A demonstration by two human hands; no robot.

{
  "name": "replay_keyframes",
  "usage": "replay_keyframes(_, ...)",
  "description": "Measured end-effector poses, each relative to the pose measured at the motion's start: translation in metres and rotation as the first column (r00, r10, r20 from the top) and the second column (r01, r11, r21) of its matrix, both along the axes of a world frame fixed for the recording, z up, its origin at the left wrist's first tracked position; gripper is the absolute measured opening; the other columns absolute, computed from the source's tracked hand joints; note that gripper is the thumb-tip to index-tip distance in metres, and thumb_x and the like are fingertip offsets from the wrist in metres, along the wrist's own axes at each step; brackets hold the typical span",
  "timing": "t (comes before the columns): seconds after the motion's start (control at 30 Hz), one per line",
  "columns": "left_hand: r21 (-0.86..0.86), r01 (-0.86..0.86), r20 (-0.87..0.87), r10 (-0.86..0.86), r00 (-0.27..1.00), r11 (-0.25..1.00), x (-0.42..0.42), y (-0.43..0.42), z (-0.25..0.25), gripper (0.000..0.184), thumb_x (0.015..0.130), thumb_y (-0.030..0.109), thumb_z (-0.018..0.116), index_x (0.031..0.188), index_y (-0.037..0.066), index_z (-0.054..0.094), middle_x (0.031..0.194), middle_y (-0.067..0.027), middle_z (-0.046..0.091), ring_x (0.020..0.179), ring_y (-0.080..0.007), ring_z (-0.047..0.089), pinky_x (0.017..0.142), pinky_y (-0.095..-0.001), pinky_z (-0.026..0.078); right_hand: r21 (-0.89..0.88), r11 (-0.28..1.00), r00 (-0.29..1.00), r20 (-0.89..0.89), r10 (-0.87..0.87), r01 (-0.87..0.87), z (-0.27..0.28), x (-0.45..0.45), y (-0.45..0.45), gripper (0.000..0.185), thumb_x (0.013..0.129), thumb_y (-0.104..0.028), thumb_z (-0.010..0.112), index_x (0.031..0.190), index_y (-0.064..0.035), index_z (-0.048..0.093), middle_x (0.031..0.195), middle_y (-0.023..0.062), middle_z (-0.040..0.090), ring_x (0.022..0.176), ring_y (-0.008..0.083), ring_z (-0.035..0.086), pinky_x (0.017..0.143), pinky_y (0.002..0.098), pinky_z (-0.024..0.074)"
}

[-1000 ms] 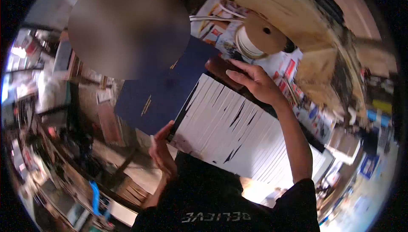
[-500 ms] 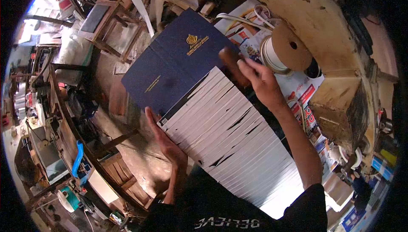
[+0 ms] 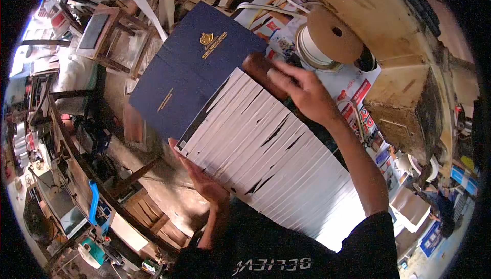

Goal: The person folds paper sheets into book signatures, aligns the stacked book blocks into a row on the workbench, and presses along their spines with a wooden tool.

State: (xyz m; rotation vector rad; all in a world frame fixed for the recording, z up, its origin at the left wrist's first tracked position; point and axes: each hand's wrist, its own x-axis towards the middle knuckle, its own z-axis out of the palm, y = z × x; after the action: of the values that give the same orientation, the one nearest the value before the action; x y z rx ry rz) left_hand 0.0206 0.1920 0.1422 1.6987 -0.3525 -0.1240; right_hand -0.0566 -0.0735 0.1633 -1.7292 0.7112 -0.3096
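Observation:
A long row of white page blocks point(image 3: 266, 151), packed side by side, runs from the middle toward the lower right. Beyond its far end lies a dark blue cover point(image 3: 189, 64) with a gold emblem and gold lettering. My left hand point(image 3: 204, 182) rests with its fingers stretched along the near side of the row, by the corner next to the cover. Along the far side, my right hand point(image 3: 307, 92) grips a dark brown block point(image 3: 261, 69), slightly blurred; it sits at the row's edge.
Behind my right hand stands a spool point(image 3: 317, 39) of white band on printed sheets point(image 3: 281, 39). A worn wooden box point(image 3: 399, 115) is at the right. A wooden stool point(image 3: 97, 36) is at the upper left, and a blue strip point(image 3: 94, 201) hangs at the lower left.
Since the first frame the view has shifted, bringing the cover's emblem into sight. Against the row's edge, my right hand and the brown block have moved slightly. My left hand stays at the near side.

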Motion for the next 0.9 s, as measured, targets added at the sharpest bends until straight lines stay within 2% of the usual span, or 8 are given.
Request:
replay_keyframes(0.2, -0.013, 0.06, 0.098, -0.058, 0.993, 0.998, -0.001, 0.001, -0.001, 0.076, 0.101, 0.055, 0.021, 0.153, -0.002, 0.019, 0.16, -0.0178, 0.017, 0.149, -0.0286, 0.013, 0.121, -0.0449, 0.006, -0.055, 0.997, 0.998, -0.021, -0.061, 0.06, 0.017, -0.017, 0.003, 0.062, 0.094, -0.042, 0.06, 0.127, 0.0104, 0.055, 0.124, 0.0271, 0.062, 0.119, 0.0302, 0.059, 0.104, 0.0343, 0.0414)
replay_keyframes(0.27, -0.046, 0.04, 0.079, -0.037, 0.996, 0.998, 0.002, 0.006, -0.008, 0.076, 0.101, 0.055, 0.02, 0.153, -0.002, 0.019, 0.16, -0.0182, 0.017, 0.149, -0.0292, 0.012, 0.122, -0.0451, 0.005, 0.013, 0.998, 0.991, -0.113, 0.067, -0.066, 0.021, -0.026, 0.002, 0.056, 0.098, -0.035, 0.058, 0.131, 0.0096, 0.052, 0.128, 0.0198, 0.062, 0.12, 0.018, 0.055, 0.102, 0.0282, 0.0399)
replay_keyframes(0.5, 0.084, 0.069, 0.252, -0.088, 0.964, 0.994, 0.0, 0.012, -0.013, 0.078, 0.101, 0.058, 0.017, 0.153, 0.001, 0.02, 0.16, -0.0189, 0.016, 0.149, -0.0327, 0.012, 0.121, -0.0482, 0.003, -0.026, 0.999, 0.985, -0.168, -0.024, 0.02, 0.032, -0.05, 0.009, 0.055, 0.098, -0.034, 0.059, 0.131, 0.0096, 0.053, 0.129, 0.0183, 0.062, 0.12, 0.0178, 0.055, 0.103, 0.0279, 0.0389)
replay_keyframes(0.53, 0.111, 0.061, 0.265, -0.088, 0.96, 0.992, 0.0, 0.013, -0.015, 0.079, 0.1, 0.059, 0.017, 0.153, 0.001, 0.021, 0.161, -0.0186, 0.016, 0.149, -0.0327, 0.011, 0.121, -0.0488, 0.002, -0.07, 0.994, 0.991, -0.094, -0.092, 0.085, 0.024, -0.052, 0.013, 0.061, 0.094, -0.041, 0.061, 0.127, 0.01, 0.056, 0.119, 0.0259, 0.065, 0.115, 0.0266, 0.062, 0.101, 0.0332, 0.0436)
replay_keyframes(0.67, 0.074, 0.059, 0.177, -0.071, 0.982, 0.996, 0.002, 0.019, -0.024, 0.082, 0.099, 0.062, 0.018, 0.153, 0.0, 0.02, 0.161, -0.0181, 0.014, 0.15, -0.0327, 0.01, 0.121, -0.0485, 0.002, -0.028, 0.998, 0.994, -0.09, -0.061, 0.058, 0.029, -0.066, 0.014, 0.054, 0.094, -0.036, 0.064, 0.126, 0.0066, 0.058, 0.121, 0.0241, 0.065, 0.116, 0.0269, 0.062, 0.102, 0.0332, 0.0427)
replay_keyframes(0.73, 0.12, 0.12, 0.373, -0.157, 0.914, 0.985, 0.008, 0.025, -0.033, 0.088, 0.096, 0.067, 0.016, 0.153, -0.001, 0.019, 0.162, -0.0177, 0.012, 0.15, -0.0327, 0.008, 0.121, -0.0485, 0.002, -0.069, 0.996, 0.991, -0.122, -0.061, 0.052, 0.029, -0.077, 0.019, 0.054, 0.094, -0.037, 0.064, 0.127, 0.0056, 0.058, 0.123, 0.0235, 0.064, 0.117, 0.027, 0.061, 0.103, 0.0335, 0.042)
replay_keyframes(0.83, 0.137, 0.12, 0.357, -0.162, 0.92, 0.983, 0.0, 0.031, -0.035, 0.084, 0.097, 0.067, 0.009, 0.155, 0.006, 0.017, 0.16, -0.0235, 0.013, 0.148, -0.0392, 0.013, 0.121, -0.0522, 0.009, -0.024, 0.998, 0.988, -0.139, -0.065, 0.063, 0.026, -0.09, 0.028, 0.054, 0.094, -0.038, 0.063, 0.128, 0.004, 0.058, 0.125, 0.0226, 0.063, 0.119, 0.027, 0.059, 0.104, 0.034, 0.0404)
replay_keyframes(0.9, 0.176, 0.085, 0.275, -0.132, 0.952, 0.981, -0.015, 0.036, -0.035, 0.087, 0.097, 0.068, 0.009, 0.154, 0.004, 0.017, 0.159, -0.024, 0.012, 0.148, -0.0389, 0.013, 0.121, -0.0521, 0.009, -0.175, 0.972, 0.971, -0.153, -0.183, 0.156, 0.04, -0.094, 0.028, 0.053, 0.095, -0.038, 0.062, 0.128, 0.0037, 0.058, 0.123, 0.0222, 0.064, 0.118, 0.0274, 0.06, 0.103, 0.0343, 0.0415)
